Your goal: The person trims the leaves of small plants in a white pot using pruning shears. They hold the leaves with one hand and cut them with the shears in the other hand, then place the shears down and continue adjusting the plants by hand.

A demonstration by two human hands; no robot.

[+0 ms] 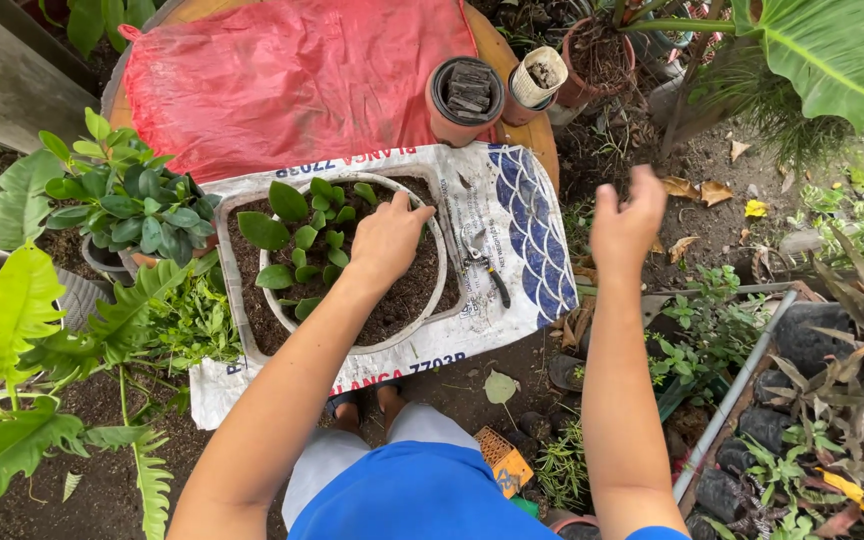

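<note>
White pot [274, 262] of small green-leaved plants [304, 238] sits left of centre on a printed sack [512, 215]. Left hand [388, 240] reaches in, palm down, fingers curled onto the dark soil [402, 295] at the pot's right side, its grip closed loosely on nothing I can make out. Right hand [626, 222] hovers right of centre, off the sack, grip wide and empty. Pruning shears [482, 262] lie between the hands.

A bright blue short-sleeved shirt [417, 495], light grey trousers [324, 462], bare forearms.
</note>
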